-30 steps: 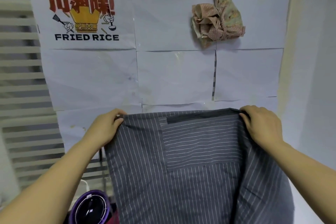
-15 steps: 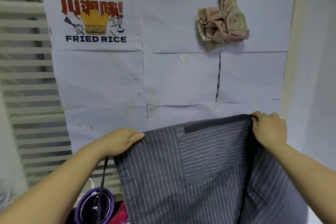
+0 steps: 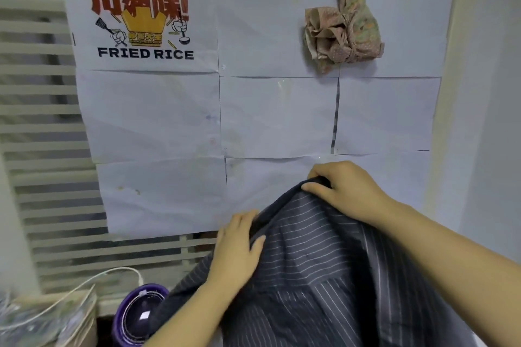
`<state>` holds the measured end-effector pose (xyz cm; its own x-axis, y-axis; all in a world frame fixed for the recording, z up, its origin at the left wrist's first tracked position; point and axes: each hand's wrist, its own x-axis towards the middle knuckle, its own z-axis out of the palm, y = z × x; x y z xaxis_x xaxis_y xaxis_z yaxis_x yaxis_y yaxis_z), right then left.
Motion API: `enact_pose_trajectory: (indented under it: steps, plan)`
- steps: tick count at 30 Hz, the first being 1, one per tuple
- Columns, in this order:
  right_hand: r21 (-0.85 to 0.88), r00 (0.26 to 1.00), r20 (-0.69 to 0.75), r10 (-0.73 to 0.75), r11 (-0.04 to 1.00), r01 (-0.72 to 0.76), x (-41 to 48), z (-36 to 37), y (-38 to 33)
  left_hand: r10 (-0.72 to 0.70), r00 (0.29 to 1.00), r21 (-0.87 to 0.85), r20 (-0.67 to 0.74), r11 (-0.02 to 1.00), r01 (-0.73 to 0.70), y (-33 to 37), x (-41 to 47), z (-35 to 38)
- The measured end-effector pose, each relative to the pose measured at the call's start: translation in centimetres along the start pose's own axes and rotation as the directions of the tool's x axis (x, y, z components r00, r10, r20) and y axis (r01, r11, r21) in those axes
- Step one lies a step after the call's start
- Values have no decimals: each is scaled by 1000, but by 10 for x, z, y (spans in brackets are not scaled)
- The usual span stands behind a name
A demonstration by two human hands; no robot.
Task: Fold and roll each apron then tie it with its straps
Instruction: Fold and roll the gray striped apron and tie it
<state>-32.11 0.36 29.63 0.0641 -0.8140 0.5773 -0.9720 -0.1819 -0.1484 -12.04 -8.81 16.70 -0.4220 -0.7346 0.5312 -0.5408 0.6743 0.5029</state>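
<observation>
Aprons counted: two. Grey striped apron (image 3: 324, 267), creased, top edge pinched by left hand (image 3: 236, 251) and right hand (image 3: 344, 186); floral apron bundle (image 3: 344, 36) knotted, above right hand.

Lower part of the striped apron (image 3: 324, 276) runs off the bottom edge; straps not visible. Left hand (image 3: 236, 253) fingers tuck behind the fabric edge, tips hidden. Right hand (image 3: 344, 189) fingers curl over the top hem, grip partly covered. Purple round thing (image 3: 138, 315) half behind cloth, can't identify. Bottom-left clutter (image 3: 42, 318) blurred.
</observation>
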Motion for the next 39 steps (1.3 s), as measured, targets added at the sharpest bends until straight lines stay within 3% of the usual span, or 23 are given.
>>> enact_pose_trajectory:
  steps: [2, 9, 15, 18, 21, 28, 34, 37, 39]
  plan:
    - [8, 1000, -1, 2, 1000, -2, -3, -3, -3, -47, 994, -22, -99, 999, 45, -7, 0, 3]
    - [126, 995, -61, 85, 989, -77, -11, -20, 1, -210, 942, 153, -262, 955, 256, -12, -11, -3]
    - [178, 982, -142, 121, 979, -95, -14, -35, -1, -102, 889, 100, -447, 982, 163, 7, 6, -23]
    - [209, 977, -177, 118, 975, -80, -15, -41, -5, -50, 913, 162, -405, 979, 126, 8, 18, -32]
    - [212, 977, -188, 99, 976, -58, -17, -48, -10, -80, 920, 226, -383, 958, 177, 12, 25, -40]
    - [114, 979, -203, 26, 993, -3, -26, -74, -20, -254, 852, 55, -458, 948, 312, 39, 29, -66]
    - [122, 968, -251, 13, 992, 18, -39, -100, -31, -178, 825, 146, -537, 943, 299, 53, 32, -92]
    - [165, 977, -207, 51, 986, -17, -49, -109, -25, -194, 821, 58, -537, 962, 266, 61, 37, -108]
    - [145, 989, -134, 68, 988, -49, -57, -114, -20, -247, 820, -111, -517, 969, 223, 72, 40, -117]
